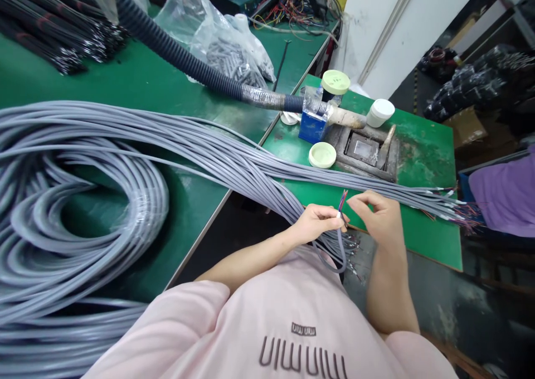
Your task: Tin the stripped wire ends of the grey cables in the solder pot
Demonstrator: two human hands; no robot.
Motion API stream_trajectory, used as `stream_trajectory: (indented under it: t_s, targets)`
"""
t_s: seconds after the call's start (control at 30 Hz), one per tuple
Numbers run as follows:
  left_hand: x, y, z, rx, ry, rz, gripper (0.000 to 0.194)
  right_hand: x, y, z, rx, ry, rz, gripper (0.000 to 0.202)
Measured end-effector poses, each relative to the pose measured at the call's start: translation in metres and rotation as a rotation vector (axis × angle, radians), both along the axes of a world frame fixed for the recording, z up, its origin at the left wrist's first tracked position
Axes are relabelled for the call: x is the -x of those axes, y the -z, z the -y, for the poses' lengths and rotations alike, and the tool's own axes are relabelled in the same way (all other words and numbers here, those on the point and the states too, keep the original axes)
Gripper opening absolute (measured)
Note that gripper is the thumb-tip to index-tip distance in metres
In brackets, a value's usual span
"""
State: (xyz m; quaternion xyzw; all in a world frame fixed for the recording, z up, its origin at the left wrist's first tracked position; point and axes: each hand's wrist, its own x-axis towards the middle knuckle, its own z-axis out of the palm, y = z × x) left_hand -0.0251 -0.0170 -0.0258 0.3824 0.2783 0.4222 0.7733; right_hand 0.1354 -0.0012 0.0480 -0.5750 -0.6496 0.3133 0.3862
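Observation:
My left hand [317,223] pinches a grey cable [341,251] close to its stripped end. Above the fingers a white band and thin coloured wires [342,200] stick up, with red, blue and purple among them. The cable's tail loops down in front of the pink shirt. Just right of the wire tips is my right hand [378,217], its thumb and forefinger brought together. A small gap shows between those fingertips and the wires, and nothing is visible in them. Many more grey cables [251,173] run beside both hands, their stripped ends fanned out at the right.
A solder pot [363,150] sits on the green board, with a fume hose [175,56] leading to it. Round it stand a blue box [312,127], a pale green lid [322,155] and a white tub [380,112]. Coiled cable [146,212] covers the left table. A purple sleeve [505,192] shows at right.

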Motion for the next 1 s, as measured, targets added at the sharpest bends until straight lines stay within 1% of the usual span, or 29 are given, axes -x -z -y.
stream_trajectory:
  t_s: [0.13,0.2,0.27,0.4,0.5,0.6,0.73,0.87,1.0]
  targets:
    - [-0.001,0.002,0.000,-0.071,0.035,-0.031,0.035,0.013,-0.002,0.006,-0.073,-0.028,0.086,0.016]
    - [0.000,0.002,0.000,-0.086,0.043,-0.049,0.036,0.017,-0.002,0.005,-0.095,-0.024,0.081,0.016]
    - [0.002,0.001,0.000,-0.079,0.021,-0.055,0.036,0.019,-0.001,0.004,-0.117,-0.012,0.057,0.017]
    - [0.003,0.002,-0.004,-0.040,-0.034,-0.015,0.034,0.018,0.004,0.007,-0.191,0.021,-0.037,0.016]
    - [0.003,0.006,-0.006,0.016,-0.034,0.057,0.033,0.017,0.009,0.011,-0.230,0.030,-0.093,0.010]
    - [0.003,0.008,-0.008,0.114,-0.023,0.146,0.038,0.016,0.013,0.015,-0.249,0.040,-0.111,0.009]
    - [0.009,0.007,-0.011,0.214,0.050,0.307,0.040,0.016,0.010,0.015,-0.276,0.062,-0.126,0.009]
    - [0.014,0.008,-0.013,0.237,0.153,0.429,0.040,0.018,0.005,0.014,-0.273,0.042,-0.124,0.008]
    - [0.016,0.007,-0.013,0.247,0.198,0.492,0.036,0.020,0.005,0.013,-0.257,0.025,-0.113,0.007]
